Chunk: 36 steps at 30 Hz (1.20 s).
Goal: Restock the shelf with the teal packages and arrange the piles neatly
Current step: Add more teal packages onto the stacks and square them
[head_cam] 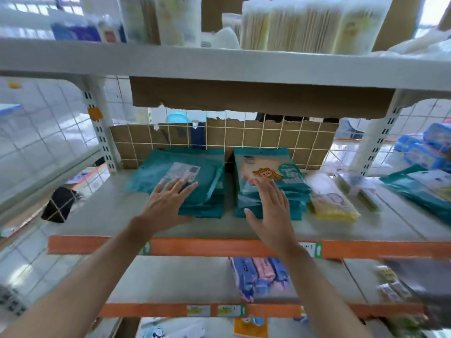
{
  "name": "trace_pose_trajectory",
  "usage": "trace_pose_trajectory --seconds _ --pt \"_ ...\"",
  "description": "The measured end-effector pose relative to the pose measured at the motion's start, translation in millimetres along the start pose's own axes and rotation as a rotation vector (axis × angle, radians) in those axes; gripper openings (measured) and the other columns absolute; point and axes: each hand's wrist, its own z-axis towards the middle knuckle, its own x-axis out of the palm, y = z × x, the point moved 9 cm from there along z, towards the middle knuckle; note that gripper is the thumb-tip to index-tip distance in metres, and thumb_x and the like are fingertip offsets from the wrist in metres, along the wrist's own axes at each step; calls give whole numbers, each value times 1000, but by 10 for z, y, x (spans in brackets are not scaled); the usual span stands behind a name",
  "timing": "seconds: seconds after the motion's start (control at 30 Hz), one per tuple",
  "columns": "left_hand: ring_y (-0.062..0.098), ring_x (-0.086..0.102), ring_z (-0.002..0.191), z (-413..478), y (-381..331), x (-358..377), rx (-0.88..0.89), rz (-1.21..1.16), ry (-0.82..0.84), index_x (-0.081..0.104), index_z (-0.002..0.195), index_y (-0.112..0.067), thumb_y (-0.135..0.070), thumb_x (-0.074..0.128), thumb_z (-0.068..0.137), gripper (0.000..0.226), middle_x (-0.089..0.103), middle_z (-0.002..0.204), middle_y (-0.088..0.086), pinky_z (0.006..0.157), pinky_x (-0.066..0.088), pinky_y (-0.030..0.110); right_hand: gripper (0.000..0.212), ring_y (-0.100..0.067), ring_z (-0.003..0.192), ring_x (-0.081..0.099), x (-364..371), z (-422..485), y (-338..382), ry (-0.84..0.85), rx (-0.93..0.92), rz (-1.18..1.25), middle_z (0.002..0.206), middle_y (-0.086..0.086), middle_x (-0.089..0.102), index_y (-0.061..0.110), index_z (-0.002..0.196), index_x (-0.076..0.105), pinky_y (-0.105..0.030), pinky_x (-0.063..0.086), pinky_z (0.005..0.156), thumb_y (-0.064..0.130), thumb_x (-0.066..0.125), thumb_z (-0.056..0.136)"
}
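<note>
Left hand [168, 203], fingers spread flat, lies on the left teal pile [185, 181]; right hand [271, 211], likewise flat, on the right teal pile [271, 181] (both askew), each pile running away from its hand.

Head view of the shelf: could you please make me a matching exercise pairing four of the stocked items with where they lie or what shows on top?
Things:
1. left teal pile
2. right teal pile
3. yellow package
4. pink and blue packs

Place or state:
A. on the lower shelf
B. cartoon picture on top
C. right of both teal piles
D. white label on top

Pairs: 1-D, 2-B, 3-C, 4-A.
</note>
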Motion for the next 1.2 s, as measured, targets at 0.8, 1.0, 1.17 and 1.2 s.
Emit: trace_pose_trajectory --seconds 0.8,1.0,1.17,1.2 --pt "13 69 79 36 54 -881 160 -55 -506 70 104 -24 -6 90 47 64 72 93 -8 69 54 27 74 -21 143 16 24 554 446 154 -123 -29 154 -4 25 21 148 20 -39 15 116 33 61 89" --pt "20 67 80 -61 -129 -1169 246 -12 -643 73 98 -21 -2 83 56 47 70 90 -3 73 52 31 69 -17 122 48 40 725 486 130 -118 58 135 -1 52 21 143 35 -39 38 104 36 67 84" --pt "20 63 83 -110 -252 -1487 299 -107 -736 71 96 -16 -19 47 85 27 69 91 -1 78 44 32 32 -23 83 63 59 740 518 81 -44 95 95 -6 70 12 112 65 -44 49 75 30 66 86" --pt "19 60 88 -110 -252 -1537 300 -145 -753 70 99 -16 -21 47 88 26 69 96 0 81 42 33 29 -25 77 63 29 734 496 32 -29 98 87 -8 70 9 105 67 -43 49 70 30 67 86"
